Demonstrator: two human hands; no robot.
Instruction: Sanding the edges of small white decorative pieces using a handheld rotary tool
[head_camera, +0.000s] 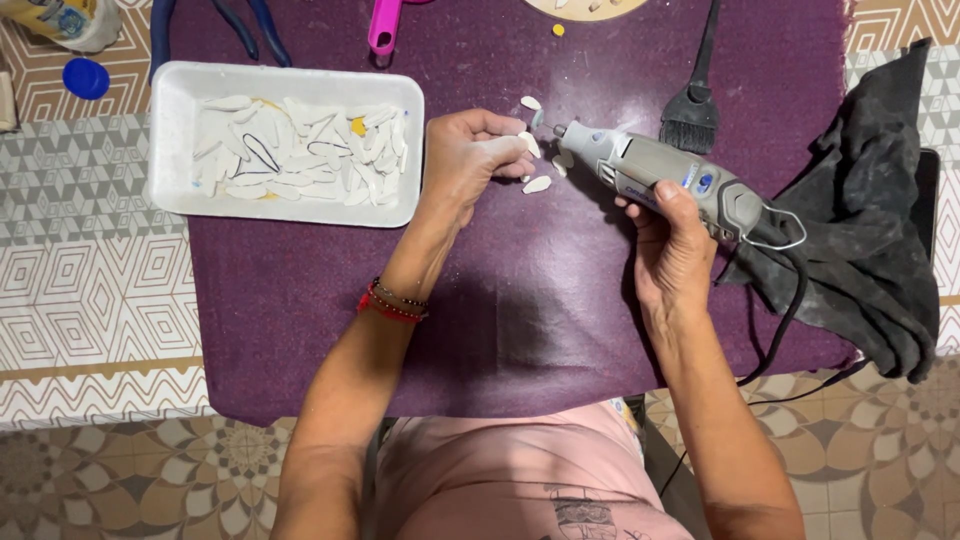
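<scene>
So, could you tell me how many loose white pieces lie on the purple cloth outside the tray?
3: one above the left hand, one below its fingertips, one under the rotary tool; that hand pinches another. Some may be hidden.

A purple cloth covers the counter. On its left part sits a white foam tray holding white shell-like slivers. Right of the tray, the left hand pinches one small white sliver; another loose white piece lies just beside it. Further right, the right hand grips a grey rotary tool. A black brush lies behind the tool, a crumpled black cloth at far right.
</scene>
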